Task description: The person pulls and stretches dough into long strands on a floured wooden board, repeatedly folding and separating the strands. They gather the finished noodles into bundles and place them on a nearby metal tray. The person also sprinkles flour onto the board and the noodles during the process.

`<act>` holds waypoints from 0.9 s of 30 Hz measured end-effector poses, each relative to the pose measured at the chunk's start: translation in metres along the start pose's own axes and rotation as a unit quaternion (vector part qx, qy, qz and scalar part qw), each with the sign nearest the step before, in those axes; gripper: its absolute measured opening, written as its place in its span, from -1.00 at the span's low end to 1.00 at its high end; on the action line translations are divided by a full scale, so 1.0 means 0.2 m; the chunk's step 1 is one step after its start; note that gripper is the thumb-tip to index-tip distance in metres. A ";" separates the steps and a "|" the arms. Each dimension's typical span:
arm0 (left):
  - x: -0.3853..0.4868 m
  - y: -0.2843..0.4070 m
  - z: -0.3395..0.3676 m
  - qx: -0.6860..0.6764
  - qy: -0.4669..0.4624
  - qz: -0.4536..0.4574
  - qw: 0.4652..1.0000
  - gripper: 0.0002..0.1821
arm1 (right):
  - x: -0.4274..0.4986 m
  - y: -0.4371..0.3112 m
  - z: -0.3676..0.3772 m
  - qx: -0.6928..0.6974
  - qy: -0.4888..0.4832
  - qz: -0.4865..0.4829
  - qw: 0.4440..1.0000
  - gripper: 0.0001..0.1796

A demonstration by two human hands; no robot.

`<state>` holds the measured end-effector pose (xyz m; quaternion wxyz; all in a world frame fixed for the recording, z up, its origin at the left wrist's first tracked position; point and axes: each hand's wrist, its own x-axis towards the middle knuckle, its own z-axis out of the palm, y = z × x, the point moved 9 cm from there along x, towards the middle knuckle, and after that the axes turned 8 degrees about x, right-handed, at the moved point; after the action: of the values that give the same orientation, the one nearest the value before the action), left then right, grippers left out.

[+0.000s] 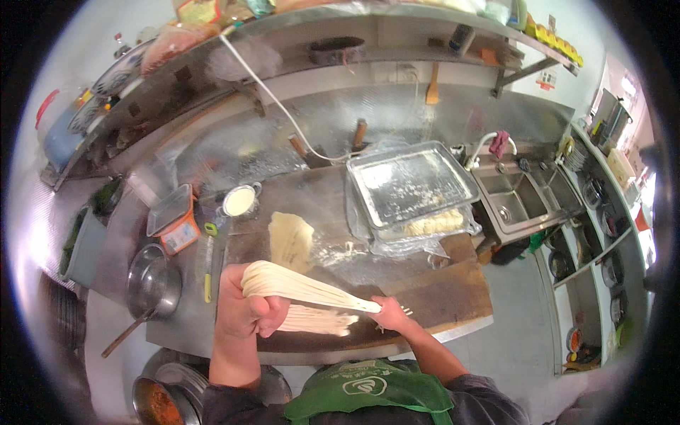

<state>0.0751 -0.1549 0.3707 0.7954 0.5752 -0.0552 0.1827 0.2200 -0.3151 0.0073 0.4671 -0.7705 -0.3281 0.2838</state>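
Note:
A bundle of pale dough noodles [303,286] is stretched between my two hands, above the near side of the wooden board [451,284]. My left hand [247,305] is closed with the thick looped end draped over it. At the other end, my right hand [390,313] pinches the strands where they narrow, and a few short ends stick out past the fingers. Beneath the bundle, more dough strips [319,321] lie side by side on the board. A flat yellowish patch [291,239], perhaps dough or flour, lies farther back, beside scattered white flour [345,252].
A floured metal tray [414,183] sits at the back right, over plastic-wrapped dough [435,223]. To the left are a white-filled cup [239,201], a green-handled tool [210,260] and a long-handled metal pan [154,281]. A double sink [510,199] stands at right.

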 end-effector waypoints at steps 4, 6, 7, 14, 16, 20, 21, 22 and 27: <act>-0.06 0.03 -0.13 0.078 0.004 -0.046 0.996 -0.68 | 0.06 -0.09 -0.17 -0.043 0.058 -0.074 0.995 -0.71; -0.09 -0.07 -0.25 0.223 0.034 -0.119 0.967 -0.76 | 0.07 -0.16 -0.31 -0.101 0.089 -0.076 0.988 -0.71; -0.10 -0.16 -0.29 0.307 0.001 -0.173 0.936 -0.83 | 0.07 -0.19 -0.40 -0.155 0.099 -0.049 0.982 -0.69; -0.28 -1.01 -0.37 0.373 -0.134 -0.372 0.840 -0.70 | -0.09 -0.83 -0.14 -0.119 -0.002 -0.227 0.967 -0.16; -0.34 -1.16 -0.30 0.338 -0.198 -0.355 0.849 -0.73 | -0.12 -0.91 0.08 -0.053 -0.085 -0.234 0.967 -0.21; -0.45 -1.30 -0.35 0.373 -0.267 -0.373 0.806 -0.69 | -0.12 -0.75 0.31 -0.085 -0.199 -0.046 0.975 -0.47; -0.45 -1.32 -0.36 0.393 -0.280 -0.354 0.801 -0.69 | -0.13 -0.77 0.30 -0.102 -0.202 -0.075 0.971 -0.54; -0.46 -1.33 -0.37 0.414 -0.291 -0.332 0.796 -0.68 | -0.14 -0.76 0.29 -0.135 -0.204 -0.077 0.967 -0.60; -0.59 -1.54 -0.49 0.390 -0.286 -0.389 0.784 -0.63 | -0.17 -0.83 0.10 -0.038 -0.176 -0.077 0.981 -0.73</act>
<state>0.0627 -0.1746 0.0265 0.4549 0.8347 0.0246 -0.3093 0.1427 -0.2726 0.1546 0.3933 -0.6977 -0.4743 0.3655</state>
